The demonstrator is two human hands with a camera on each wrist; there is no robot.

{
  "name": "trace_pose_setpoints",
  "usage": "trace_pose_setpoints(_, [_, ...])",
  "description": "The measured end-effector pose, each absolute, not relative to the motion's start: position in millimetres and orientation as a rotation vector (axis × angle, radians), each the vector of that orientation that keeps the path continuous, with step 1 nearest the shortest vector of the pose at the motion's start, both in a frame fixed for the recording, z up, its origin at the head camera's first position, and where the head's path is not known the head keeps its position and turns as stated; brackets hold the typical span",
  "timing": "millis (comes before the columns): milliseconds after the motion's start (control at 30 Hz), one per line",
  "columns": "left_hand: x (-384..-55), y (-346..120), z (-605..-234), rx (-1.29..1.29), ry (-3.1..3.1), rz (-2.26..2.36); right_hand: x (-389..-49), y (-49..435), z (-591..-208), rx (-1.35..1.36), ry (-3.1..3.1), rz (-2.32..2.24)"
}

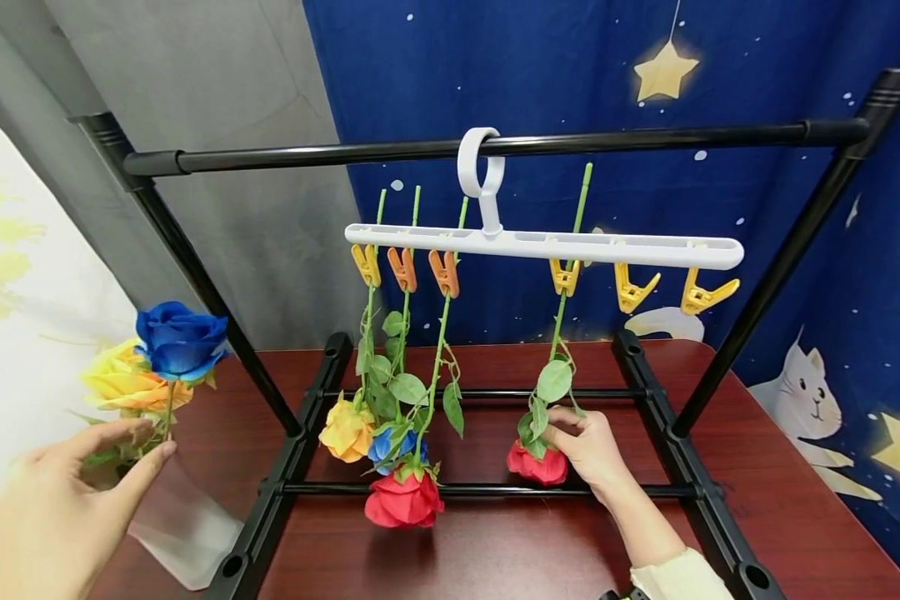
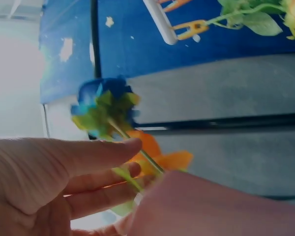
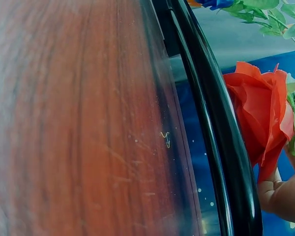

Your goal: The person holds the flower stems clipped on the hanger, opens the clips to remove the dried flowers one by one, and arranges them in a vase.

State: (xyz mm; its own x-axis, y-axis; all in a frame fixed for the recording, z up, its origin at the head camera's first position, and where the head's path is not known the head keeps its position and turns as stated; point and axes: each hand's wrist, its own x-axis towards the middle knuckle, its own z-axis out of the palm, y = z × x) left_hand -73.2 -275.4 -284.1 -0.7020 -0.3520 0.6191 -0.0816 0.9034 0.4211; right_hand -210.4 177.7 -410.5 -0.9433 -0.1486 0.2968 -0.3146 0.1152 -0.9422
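At left, my left hand [image 1: 75, 492] is around the stem of a blue rose [image 1: 182, 340], thumb lying across it. A yellow rose [image 1: 123, 375] sits just behind, both above a pale pink vase [image 1: 187, 525]. My right hand [image 1: 588, 446] pinches near the base of a red rose [image 1: 537, 463], beside its leaves; the fingertips are partly hidden. That rose hangs head down, its stem held by a yellow clip [image 1: 565, 277] of the white hanger [image 1: 547, 243]. In the right wrist view, fingers touch the red rose [image 3: 258, 113] from behind.
The hanger hooks over a black rail [image 1: 330, 155] of a stand on the red-brown table [image 1: 510, 550]. Left on it hang a yellow rose [image 1: 347, 429], a blue rose [image 1: 392, 450] and a red rose [image 1: 405, 500]. Two yellow clips [image 1: 633, 290] at right hold nothing.
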Motion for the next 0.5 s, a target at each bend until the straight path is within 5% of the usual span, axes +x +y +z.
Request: trace_pose_setpoints(500, [-53.8, -228.9, -262.0, 0.436, -2.117, -0.38, -226.3, 186.4, -409.8, 0.528, -2.292, 2.001])
